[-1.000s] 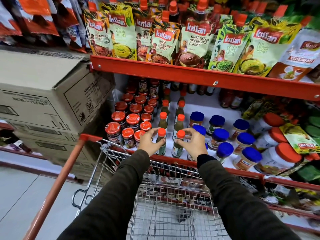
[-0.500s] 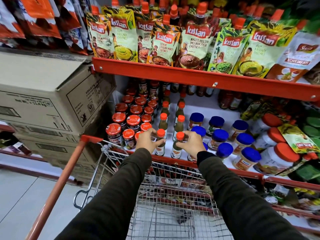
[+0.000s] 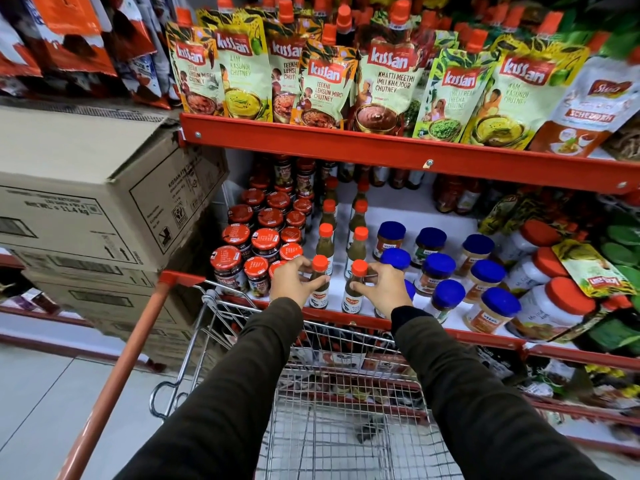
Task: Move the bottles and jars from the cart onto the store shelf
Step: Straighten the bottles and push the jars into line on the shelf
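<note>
My left hand (image 3: 293, 279) is clamped around the neck of a slim glass bottle of dark green sauce with an orange cap (image 3: 319, 284). My right hand (image 3: 380, 288) is clamped the same way on a second, matching orange-capped bottle (image 3: 354, 284). Both bottles stand upright, long axis vertical, caps pointing up, bases on the front edge of the white store shelf with a red rim (image 3: 460, 330). They head two rows of identical bottles running back. Red-lidded dark jars (image 3: 266, 239) stand just left; blue-lidded jars (image 3: 439, 266) stand just right. The wire shopping cart with an orange handle (image 3: 329, 441) sits below my forearms, beside stacked cardboard boxes (image 3: 93, 206).
</note>
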The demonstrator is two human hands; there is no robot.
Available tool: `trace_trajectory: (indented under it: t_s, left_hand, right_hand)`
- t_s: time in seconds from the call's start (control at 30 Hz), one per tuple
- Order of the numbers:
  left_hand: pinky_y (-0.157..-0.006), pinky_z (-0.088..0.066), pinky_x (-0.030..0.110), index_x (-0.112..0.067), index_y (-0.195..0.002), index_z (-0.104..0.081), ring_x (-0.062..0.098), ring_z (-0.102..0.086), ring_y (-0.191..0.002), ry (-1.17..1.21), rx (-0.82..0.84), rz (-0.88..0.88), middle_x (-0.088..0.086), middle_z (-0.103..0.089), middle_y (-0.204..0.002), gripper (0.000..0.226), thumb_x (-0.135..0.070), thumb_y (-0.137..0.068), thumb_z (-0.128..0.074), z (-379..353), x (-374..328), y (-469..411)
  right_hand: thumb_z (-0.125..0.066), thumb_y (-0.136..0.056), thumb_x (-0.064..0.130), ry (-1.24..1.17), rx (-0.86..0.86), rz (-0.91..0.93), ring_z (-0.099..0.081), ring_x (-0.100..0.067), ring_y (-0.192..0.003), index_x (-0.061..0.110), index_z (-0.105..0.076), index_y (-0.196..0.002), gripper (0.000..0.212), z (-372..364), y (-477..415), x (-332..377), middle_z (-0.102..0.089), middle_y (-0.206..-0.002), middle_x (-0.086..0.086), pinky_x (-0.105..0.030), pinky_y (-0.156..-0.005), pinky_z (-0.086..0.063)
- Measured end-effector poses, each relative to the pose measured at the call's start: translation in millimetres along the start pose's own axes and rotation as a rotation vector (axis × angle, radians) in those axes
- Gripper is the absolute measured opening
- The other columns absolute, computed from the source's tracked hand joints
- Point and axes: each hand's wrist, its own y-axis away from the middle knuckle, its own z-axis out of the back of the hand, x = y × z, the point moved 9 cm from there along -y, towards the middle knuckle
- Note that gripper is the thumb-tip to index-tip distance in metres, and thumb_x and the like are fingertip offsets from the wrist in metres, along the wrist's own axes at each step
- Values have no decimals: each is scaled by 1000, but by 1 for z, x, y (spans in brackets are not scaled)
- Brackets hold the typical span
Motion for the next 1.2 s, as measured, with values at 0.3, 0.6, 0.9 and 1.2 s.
trace_trajectory:
  t_s: [0.3, 0.6, 0.9, 1.2]
  left_hand:
    - [-81, -49, 27, -25, -123, -55, 15, -58, -92, 65, -160, -69, -5, -57, -108, 58, -41, -74, -81, 1, -2, 25]
    - [-80, -48, 23, -35, -115, -55, 6, -54, -95, 288, -245, -222, -20, -51, -102, 33, -36, -85, -70, -54, -44, 88]
    - [-111, -42, 43, -23, -131, -55, 20, -56, -125, 497, 232, -11, 4, -59, -135, 35, -35, -104, -35, -204, -94, 116]
    - [-125, -10, 50, -30, -156, -19, 19, -14, -153, 663, 440, 390, 0, -18, -165, 88, -79, -83, -17, -275, -89, 125]
  right_hand:
    - [-81, -83, 20, -109, -99, 145, -62, -15, -113, 18, -63, -128, 49, 19, 27, -5, -64, -126, 0, -33, -101, -52]
    - [-70, -92, 35, -164, -476, 136, -47, -17, -121, 22, -66, -120, 32, 101, 62, -70, -51, -127, -2, -22, -103, -34]
    - [-37, -105, 44, -479, -270, -102, -32, -18, -147, 20, -42, -150, 51, 128, 42, -136, -36, -158, -4, -27, -114, -23]
    - [-23, -100, 62, -696, 42, -211, -33, -15, -148, 45, -28, -142, 45, 123, 36, -150, -34, -161, 1, -40, -123, -21]
